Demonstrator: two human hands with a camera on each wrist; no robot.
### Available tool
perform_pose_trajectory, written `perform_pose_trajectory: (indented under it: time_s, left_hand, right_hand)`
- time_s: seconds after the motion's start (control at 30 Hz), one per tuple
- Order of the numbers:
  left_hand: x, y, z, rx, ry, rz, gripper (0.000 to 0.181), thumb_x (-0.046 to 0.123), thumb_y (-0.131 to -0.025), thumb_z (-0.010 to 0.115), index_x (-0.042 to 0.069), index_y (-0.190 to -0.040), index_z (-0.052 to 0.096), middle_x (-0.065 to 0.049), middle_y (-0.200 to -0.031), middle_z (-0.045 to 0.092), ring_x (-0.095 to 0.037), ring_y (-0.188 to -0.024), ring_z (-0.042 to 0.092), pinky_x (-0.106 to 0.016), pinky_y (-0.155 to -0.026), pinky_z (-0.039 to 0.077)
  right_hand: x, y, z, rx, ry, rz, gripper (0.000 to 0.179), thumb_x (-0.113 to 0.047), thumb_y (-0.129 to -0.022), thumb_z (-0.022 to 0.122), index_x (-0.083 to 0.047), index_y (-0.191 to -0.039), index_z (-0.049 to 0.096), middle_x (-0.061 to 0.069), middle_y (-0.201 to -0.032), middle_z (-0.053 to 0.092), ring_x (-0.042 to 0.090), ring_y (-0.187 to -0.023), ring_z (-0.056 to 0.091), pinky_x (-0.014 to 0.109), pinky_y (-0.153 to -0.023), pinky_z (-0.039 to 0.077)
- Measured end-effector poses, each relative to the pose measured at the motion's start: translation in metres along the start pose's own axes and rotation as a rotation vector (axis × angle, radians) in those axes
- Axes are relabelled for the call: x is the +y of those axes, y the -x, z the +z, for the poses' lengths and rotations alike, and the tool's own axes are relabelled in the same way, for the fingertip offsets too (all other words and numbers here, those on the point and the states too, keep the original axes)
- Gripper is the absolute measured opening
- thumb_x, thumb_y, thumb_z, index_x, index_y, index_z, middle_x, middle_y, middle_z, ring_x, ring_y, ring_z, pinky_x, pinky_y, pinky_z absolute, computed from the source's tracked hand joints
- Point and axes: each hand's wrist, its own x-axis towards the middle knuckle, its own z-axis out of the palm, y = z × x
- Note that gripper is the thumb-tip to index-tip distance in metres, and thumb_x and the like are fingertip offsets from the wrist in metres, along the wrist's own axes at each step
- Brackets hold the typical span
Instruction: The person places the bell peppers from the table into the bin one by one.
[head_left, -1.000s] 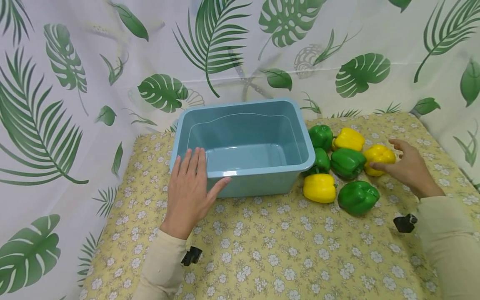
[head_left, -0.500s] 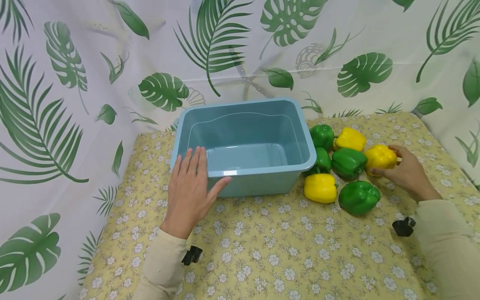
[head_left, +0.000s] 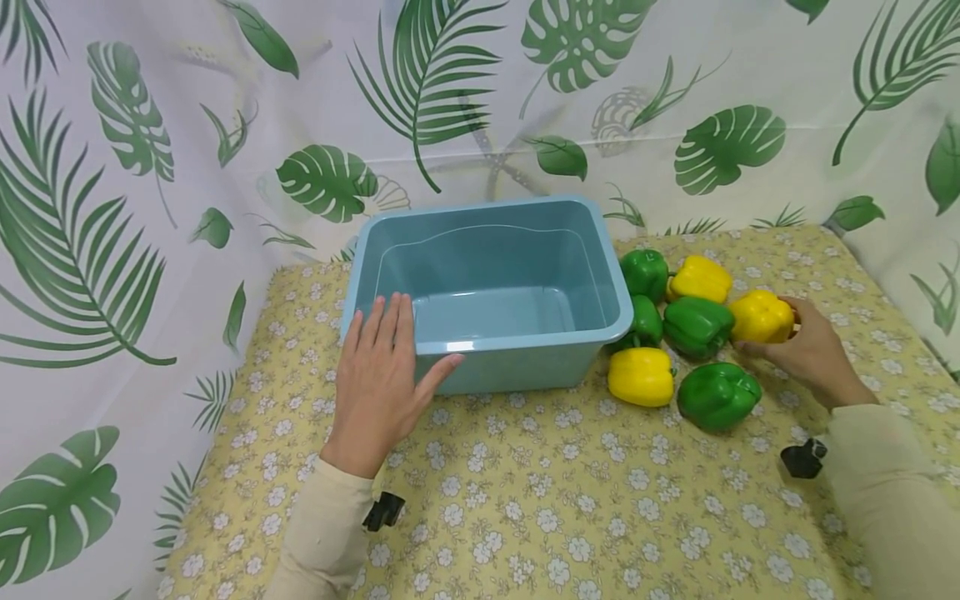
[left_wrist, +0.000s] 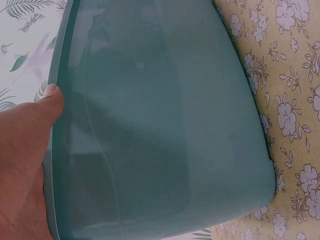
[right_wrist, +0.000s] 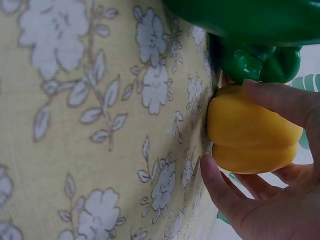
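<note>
My left hand (head_left: 377,375) rests on the near rim of a light blue plastic tub (head_left: 517,337), its fingers straight and pointing over the inside. In the left wrist view the thumb (left_wrist: 52,102) lies against the edge of the tub's rim. At the right of the group of bell peppers, my right hand (head_left: 813,350) grips a yellow bell pepper (head_left: 761,317). Seen from the right wrist, the thumb touches one side of this yellow bell pepper (right_wrist: 252,132) and the fingers curl round the other. The pepper still sits on the cloth.
Green bell peppers (head_left: 697,327) (head_left: 718,396) lie close by, with more yellow bell peppers (head_left: 699,279) (head_left: 641,377) among them, right beside the tub. A yellow floral cloth (head_left: 525,500) covers the table. Leaf-patterned curtains (head_left: 480,100) hang behind and at the left.
My right hand has moved in to the yellow bell pepper, and its fingers have closed round it. The left hand stays in place on the tub's rim.
</note>
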Motion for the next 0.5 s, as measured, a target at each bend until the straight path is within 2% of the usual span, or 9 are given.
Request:
perform_pose_trajectory:
  time_s: [0.2, 0.3, 0.4, 0.5]
  left_hand:
    - [-0.0001, 0.0002, -0.0001, -0.004, 0.003, -0.001, 0.092, 0.069, -0.087, 0.043, -0.004, -0.144, 0.035, -0.023, -0.141, 0.043, -0.034, -0.134, 0.035, -0.047, -0.114, 0.022]
    - [0.0, 0.0003, -0.0004, -0.003, 0.006, 0.0, 0.092, 0.068, -0.087, 0.044, -0.004, -0.144, 0.035, -0.022, -0.141, 0.043, -0.034, -0.134, 0.036, -0.048, -0.113, 0.023]
    - [0.0003, 0.0001, -0.0012, -0.005, 0.01, 0.0, 0.092, 0.068, -0.087, 0.045, -0.004, -0.144, 0.034, -0.022, -0.141, 0.043, -0.034, -0.135, 0.035, -0.048, -0.113, 0.023]
    - [0.0002, 0.0003, -0.0016, -0.006, 0.011, -0.001, 0.092, 0.068, -0.087, 0.045, -0.004, -0.144, 0.034, -0.023, -0.141, 0.043, -0.034, -0.135, 0.035, -0.048, -0.113, 0.023]
  right_hand:
    - [0.0016, -0.0006, 0.0027, 0.01, -0.008, 0.003, 0.101, -0.039, -0.084, 0.071, 0.005, -0.148, 0.006, 0.035, -0.138, 0.027, 0.047, -0.117, 0.037, 0.055, -0.088, 0.042]
    - [0.0037, -0.0007, 0.004, 0.017, -0.011, 0.007, 0.101, -0.04, -0.084, 0.07, 0.005, -0.149, 0.006, 0.034, -0.138, 0.026, 0.047, -0.117, 0.037, 0.051, -0.086, 0.043]
    - [0.0047, -0.0001, 0.0051, 0.025, -0.016, 0.002, 0.1, -0.039, -0.084, 0.07, 0.004, -0.149, 0.007, 0.033, -0.138, 0.027, 0.044, -0.116, 0.039, 0.035, -0.081, 0.047]
    - [0.0049, 0.0008, 0.0064, 0.032, -0.027, -0.01, 0.097, -0.037, -0.085, 0.07, 0.004, -0.148, 0.009, 0.03, -0.138, 0.028, 0.04, -0.114, 0.041, 0.018, -0.07, 0.045]
